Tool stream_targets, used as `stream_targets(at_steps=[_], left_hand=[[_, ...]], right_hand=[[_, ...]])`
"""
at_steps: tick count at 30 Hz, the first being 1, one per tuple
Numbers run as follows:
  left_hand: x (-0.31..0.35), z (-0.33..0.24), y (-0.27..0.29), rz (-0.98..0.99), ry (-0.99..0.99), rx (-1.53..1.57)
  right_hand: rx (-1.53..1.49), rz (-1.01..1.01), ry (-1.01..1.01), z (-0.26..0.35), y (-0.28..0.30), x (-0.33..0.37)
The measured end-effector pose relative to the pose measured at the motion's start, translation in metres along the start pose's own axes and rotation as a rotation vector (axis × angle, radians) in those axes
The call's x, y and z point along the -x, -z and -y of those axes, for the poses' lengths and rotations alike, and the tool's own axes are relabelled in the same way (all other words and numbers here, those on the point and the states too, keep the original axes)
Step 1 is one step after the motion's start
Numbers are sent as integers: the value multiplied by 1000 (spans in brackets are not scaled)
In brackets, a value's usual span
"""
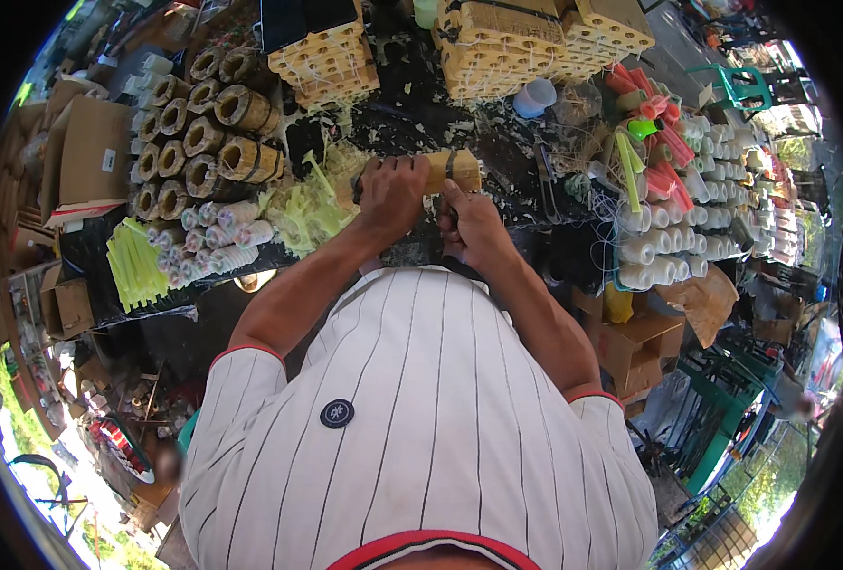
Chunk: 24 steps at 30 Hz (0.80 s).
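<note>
Near the body-side edge of the black-covered counter (402,109), a yellow-tan block (454,173) with a dark band near its right end is held crosswise. The left hand (393,195) is clamped over the block's left part. The right hand (473,223) is set lower, thumb up against the block's lower edge near the band, fingers curled; how firmly it is closed, and on what, cannot be told.

Progress: handling of this one block is judged to be under way, its completion unconfirmed. Perforated tan stacks (497,52) are set at the far side; whether they are finished or waiting is not determinable. Banded hollow tubes (262,161) are grouped at left, and yellow-green strips (136,266) are laid out at the near left, apparently unused.

Surface: pale scraps are scattered; crumpled yellow-green pieces (312,217) are heaped beside the left hand. White cylinders (659,249) are ranked at right.

Room: cluttered; cardboard boxes (89,142) and a green plastic chair (744,87) are noted, with daylight at the margins.
</note>
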<state>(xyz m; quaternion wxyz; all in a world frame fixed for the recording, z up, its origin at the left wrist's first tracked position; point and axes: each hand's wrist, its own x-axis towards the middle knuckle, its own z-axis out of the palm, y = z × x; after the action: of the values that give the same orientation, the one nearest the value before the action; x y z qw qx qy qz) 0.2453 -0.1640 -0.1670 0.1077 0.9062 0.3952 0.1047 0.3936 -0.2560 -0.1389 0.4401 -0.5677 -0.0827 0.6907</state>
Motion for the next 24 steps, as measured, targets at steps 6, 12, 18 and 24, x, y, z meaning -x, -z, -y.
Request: stream_targets(at_steps=[6, 12, 18, 24], left_hand=[[6, 23, -21, -137, -307, 123], [25, 52, 18, 10, -522, 139], [10, 38, 86, -307, -936, 72], [-44, 68, 95, -771, -366, 326]], right_hand=[[-249, 170, -166, 7, -48, 14], [788, -206, 413, 38, 30, 14], [105, 313, 134, 10, 51, 3], [-42, 138, 556, 50, 25, 19]])
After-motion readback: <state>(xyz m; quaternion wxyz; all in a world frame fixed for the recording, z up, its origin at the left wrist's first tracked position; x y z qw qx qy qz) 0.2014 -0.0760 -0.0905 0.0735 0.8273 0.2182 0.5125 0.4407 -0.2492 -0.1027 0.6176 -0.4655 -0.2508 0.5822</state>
